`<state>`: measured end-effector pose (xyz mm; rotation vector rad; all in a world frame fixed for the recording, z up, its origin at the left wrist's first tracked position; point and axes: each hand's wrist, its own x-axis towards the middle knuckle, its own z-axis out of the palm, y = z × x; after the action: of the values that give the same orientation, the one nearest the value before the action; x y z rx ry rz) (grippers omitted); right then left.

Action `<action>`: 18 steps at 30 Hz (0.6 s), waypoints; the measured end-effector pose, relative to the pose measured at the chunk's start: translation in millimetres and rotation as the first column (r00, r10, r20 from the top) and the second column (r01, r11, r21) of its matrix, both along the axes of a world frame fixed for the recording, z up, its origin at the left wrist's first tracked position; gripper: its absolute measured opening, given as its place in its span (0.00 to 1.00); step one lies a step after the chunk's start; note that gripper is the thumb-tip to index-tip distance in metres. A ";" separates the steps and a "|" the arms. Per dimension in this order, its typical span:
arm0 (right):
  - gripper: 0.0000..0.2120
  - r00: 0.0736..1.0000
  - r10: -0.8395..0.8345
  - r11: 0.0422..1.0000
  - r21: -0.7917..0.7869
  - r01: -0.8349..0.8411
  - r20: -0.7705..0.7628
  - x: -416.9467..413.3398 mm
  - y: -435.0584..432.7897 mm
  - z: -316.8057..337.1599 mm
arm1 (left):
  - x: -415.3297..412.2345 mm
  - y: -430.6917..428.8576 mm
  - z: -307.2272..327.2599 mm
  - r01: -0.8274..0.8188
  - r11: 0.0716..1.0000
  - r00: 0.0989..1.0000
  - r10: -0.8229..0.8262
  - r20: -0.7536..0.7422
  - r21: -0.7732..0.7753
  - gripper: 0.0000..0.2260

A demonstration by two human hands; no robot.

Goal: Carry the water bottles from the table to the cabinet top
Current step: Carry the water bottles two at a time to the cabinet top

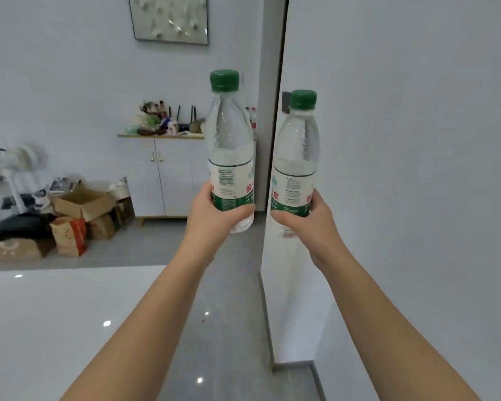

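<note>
Pale grey walls close the room around you, and a framed picture point(168, 18) hangs on the far one above a white cabinet point(174, 175). The cabinet top point(133, 136) is crowded with clutter too small to tell apart. On the floor left of the cabinet lie open cardboard boxes point(81, 204) and bags, with a white fan point(26, 160) beyond them. A glossy white table point(55, 328) fills the lower left corner, beside your left forearm, and a white wall corner point(388, 140) rises close on your right.

Both your arms reach forward. Your left hand point(214, 211) grips the left bottle point(229, 134) low on its label, with the fingers wrapped tight round the body. Your right hand point(307, 224) grips the right bottle point(297, 146) the same way, clamped round the lower label.

Both bottles are clear, with green caps, and stand upright in the air in front of you, off the table and well short of the cabinet. They are near each other but apart, with a strip of wall showing between them. The left bottle sits a little higher in view than the right.
</note>
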<state>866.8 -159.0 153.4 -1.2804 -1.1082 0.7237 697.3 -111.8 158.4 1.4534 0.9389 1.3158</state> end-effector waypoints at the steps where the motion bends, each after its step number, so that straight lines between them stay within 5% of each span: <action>1: 0.24 1.000 0.016 1.000 0.025 -0.016 -0.011 -1.4 2.3 14.3 | -2.8 3.9 12.0 0.000 1.000 1.000 -0.001 0.011 0.015 0.20; 9: 0.26 0.998 0.049 0.989 0.144 -0.044 -0.029 -16.6 22.8 92.6 | -14.2 14.8 86.8 0.019 0.995 0.997 -0.027 0.074 0.095 0.20; 18: 0.26 0.995 0.066 0.987 0.153 -0.054 -0.075 -26.4 39.2 102.9 | -18.8 24.1 108.8 0.027 0.993 0.994 -0.038 0.099 0.116 0.21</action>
<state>840.5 -119.8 256.2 -1.0852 -1.1185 0.7166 678.5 -87.7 267.2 1.4682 0.7815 1.4256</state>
